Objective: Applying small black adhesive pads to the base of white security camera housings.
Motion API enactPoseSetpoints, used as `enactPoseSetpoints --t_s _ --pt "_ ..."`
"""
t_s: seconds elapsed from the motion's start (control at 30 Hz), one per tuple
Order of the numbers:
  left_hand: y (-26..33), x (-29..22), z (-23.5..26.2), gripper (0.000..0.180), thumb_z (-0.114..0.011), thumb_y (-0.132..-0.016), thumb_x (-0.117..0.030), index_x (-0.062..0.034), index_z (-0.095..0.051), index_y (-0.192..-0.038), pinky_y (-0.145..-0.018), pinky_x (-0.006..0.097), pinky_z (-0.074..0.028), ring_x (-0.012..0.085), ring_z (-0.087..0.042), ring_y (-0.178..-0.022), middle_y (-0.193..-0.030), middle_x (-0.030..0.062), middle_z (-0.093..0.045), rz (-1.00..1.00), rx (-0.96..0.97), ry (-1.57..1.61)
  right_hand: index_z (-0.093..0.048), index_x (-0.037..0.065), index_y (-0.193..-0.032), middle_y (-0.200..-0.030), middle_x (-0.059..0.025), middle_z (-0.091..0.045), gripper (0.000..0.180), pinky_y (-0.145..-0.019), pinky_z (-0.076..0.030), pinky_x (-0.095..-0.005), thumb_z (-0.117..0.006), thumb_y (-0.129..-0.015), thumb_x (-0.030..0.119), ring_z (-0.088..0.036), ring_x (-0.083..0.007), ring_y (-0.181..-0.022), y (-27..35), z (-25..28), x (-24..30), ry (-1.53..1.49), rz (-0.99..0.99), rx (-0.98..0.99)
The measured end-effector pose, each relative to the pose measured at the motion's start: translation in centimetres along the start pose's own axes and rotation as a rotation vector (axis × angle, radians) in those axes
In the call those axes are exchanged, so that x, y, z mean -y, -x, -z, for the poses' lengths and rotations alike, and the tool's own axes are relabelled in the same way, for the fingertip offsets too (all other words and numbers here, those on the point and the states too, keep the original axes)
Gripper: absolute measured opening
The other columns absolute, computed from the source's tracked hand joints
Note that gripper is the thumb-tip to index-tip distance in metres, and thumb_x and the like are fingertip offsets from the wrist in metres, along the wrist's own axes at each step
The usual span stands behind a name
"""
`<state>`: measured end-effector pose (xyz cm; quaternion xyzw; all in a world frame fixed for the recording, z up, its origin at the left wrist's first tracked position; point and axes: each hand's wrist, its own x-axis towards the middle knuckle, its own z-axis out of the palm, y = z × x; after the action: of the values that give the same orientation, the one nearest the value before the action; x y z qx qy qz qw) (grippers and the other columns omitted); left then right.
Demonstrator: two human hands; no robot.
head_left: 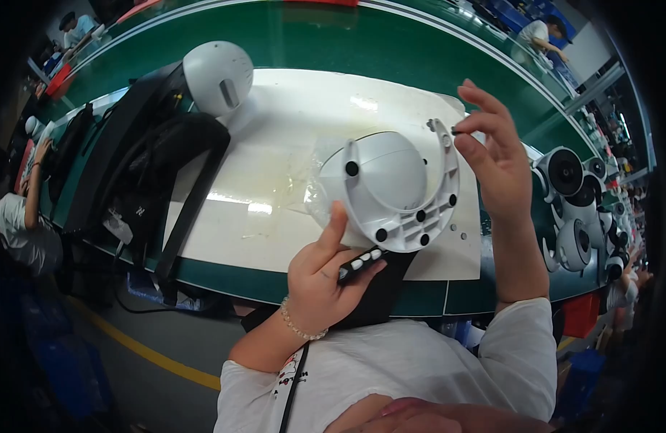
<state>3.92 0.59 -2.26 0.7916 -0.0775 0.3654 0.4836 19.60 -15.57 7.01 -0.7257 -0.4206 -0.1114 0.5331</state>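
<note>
Grips one black strip with about four pale spots (357, 265) in the left hand (315, 281), and pinches one small black piece (455, 131) between right thumb and forefinger (502, 169), just beside the rim of one white unit (387, 169). Has that unit before the hands on a pale board (289, 108) over the green table (427, 296), smooth and domed, with a ribbed, curved base dotted with at least five black pads (381, 235). Farther out, shows two small grey discs (463, 237), one slotted white dome (214, 72) and several white devices (572, 245).
</note>
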Motion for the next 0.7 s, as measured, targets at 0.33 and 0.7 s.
enactPoseSetpoints --t_s 0.33,0.7 --pt "-0.2 0.0 0.0 0.021 -0.073 -0.06 0.001 0.0042 -0.055 -0.072 -0.055 0.024 -0.047 0.0194 -0.062 -0.06 -0.129 0.0254 -0.035 -0.01 0.015 -0.021 -0.059 0.006 -0.089 -0.121 -0.0098 -0.047 0.013 -0.093 -0.03 -0.0317 -0.055 -0.082 0.017 -0.041 -0.0197 -0.112 0.3 0.2 -0.7 -0.431 -0.478 0.12" --pt "0.0 -0.1 0.0 0.023 -0.072 -0.06 0.001 0.0072 -0.058 -0.077 -0.059 0.025 -0.048 0.0214 -0.063 -0.065 -0.131 0.023 -0.033 0.011 0.017 -0.028 -0.06 0.004 -0.093 -0.116 -0.0123 -0.05 0.018 -0.095 -0.032 -0.0366 -0.052 -0.085 0.018 -0.042 -0.0275 -0.115 1.4 0.0 -2.4 0.122 0.023 0.093"
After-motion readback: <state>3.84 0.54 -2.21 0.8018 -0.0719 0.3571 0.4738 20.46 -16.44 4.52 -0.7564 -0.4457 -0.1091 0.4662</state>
